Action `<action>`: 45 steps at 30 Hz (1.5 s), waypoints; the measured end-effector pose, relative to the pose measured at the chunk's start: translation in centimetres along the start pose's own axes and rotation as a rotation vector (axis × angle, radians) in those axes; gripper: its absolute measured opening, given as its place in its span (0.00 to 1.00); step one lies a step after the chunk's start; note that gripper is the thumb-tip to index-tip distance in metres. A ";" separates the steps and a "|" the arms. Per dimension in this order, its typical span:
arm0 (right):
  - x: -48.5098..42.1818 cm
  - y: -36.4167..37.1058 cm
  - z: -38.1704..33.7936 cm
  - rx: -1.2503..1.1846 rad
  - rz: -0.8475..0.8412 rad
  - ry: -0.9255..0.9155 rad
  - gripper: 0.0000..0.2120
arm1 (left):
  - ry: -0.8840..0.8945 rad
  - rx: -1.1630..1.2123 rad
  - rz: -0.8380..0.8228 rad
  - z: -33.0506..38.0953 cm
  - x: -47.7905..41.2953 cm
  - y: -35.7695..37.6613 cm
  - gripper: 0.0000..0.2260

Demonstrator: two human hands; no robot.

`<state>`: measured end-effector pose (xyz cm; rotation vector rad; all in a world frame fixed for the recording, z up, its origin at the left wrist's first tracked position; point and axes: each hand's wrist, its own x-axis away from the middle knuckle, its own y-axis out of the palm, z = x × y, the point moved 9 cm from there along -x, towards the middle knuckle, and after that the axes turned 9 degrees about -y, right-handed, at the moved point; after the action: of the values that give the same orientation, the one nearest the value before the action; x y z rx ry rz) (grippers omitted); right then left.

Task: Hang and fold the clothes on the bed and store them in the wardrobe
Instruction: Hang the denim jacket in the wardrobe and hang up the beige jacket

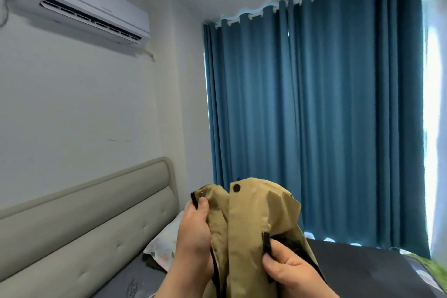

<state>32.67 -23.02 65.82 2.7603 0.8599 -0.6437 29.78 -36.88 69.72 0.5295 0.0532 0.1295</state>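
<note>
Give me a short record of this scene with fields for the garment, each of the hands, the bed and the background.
Garment: khaki jacket, held up over the bed, black snap near its top
Left hand: grips the jacket's front edge, thumb near the top
Right hand: pinches a black tab lower on the jacket
Bed: dark sheet, padded beige headboard
Background: blue curtains drawn, air conditioner on the wall
Stage: jacket neither hung nor folded yet
</note>
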 end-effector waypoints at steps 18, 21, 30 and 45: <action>-0.3 -1.8 -0.1 0.175 0.052 0.125 0.13 | -0.021 -0.106 -0.243 -3.4 2.9 4.4 0.18; -0.6 -2.5 -0.3 0.043 0.099 0.045 0.15 | -0.074 -0.075 -0.259 -4.3 3.1 4.4 0.17; -0.2 -2.9 -0.4 -0.030 0.026 -0.035 0.13 | 0.003 -0.065 -0.043 -4.5 2.1 2.0 0.28; -3.8 8.0 0.3 0.113 -0.096 -0.044 0.13 | 0.185 -0.074 -0.118 2.5 6.2 -4.0 0.13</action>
<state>34.39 -31.56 67.56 2.8063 0.9798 -0.7905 36.56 -40.71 69.72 0.4387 0.2586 0.0648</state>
